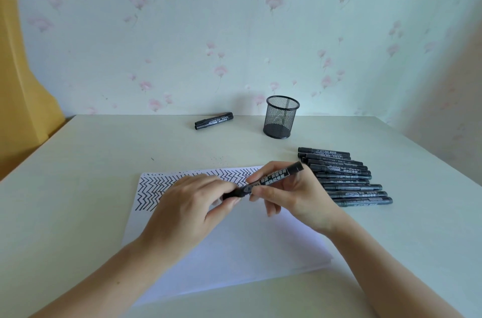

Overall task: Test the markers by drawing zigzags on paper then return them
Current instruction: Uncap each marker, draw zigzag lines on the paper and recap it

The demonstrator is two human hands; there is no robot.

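Observation:
A black marker is held over the white paper, slanting up to the right. My right hand grips its barrel. My left hand pinches its lower left end, the cap end, between thumb and fingers. Black zigzag rows cover the paper's far strip, partly hidden behind my hands. To the right of the paper, several black markers lie side by side in a row. Two more markers lie together near the far edge.
An empty black mesh pen cup stands upright at the back of the pale table, right of the two markers. A floral wall rises behind. A yellow shape stands at the left beyond the table.

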